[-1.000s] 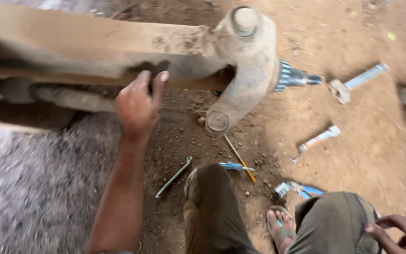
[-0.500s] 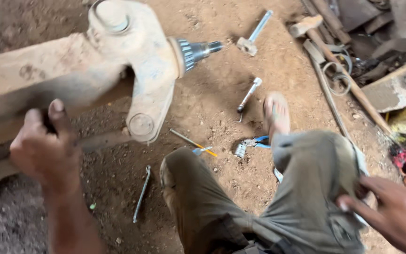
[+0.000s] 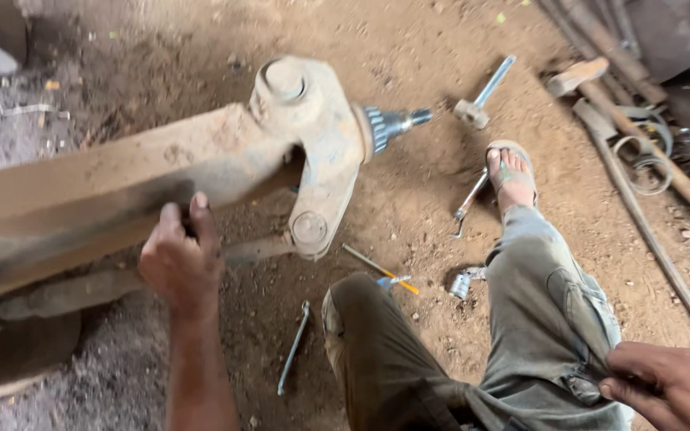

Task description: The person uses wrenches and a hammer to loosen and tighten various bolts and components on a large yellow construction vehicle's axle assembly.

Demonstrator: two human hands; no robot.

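Head view | my left hand (image 3: 181,267) is closed around the lower edge of the rusty axle beam (image 3: 121,183) | beam lies on dirt, long axis left to right, splined spindle (image 3: 393,124) pointing right | my right hand (image 3: 668,387) pinches my trouser leg (image 3: 553,319).

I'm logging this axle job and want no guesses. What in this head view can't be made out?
- Left hand: fingers curl behind the axle beam, so their grip is hidden.
- Right hand: cut by the frame's corner, pinching the trouser leg; fingertips partly hidden.
- Axle beam: its far end runs off the left edge.
- Small metal part by the knee: too small to identify.
- Scrap pile, top right: cropped and cluttered.
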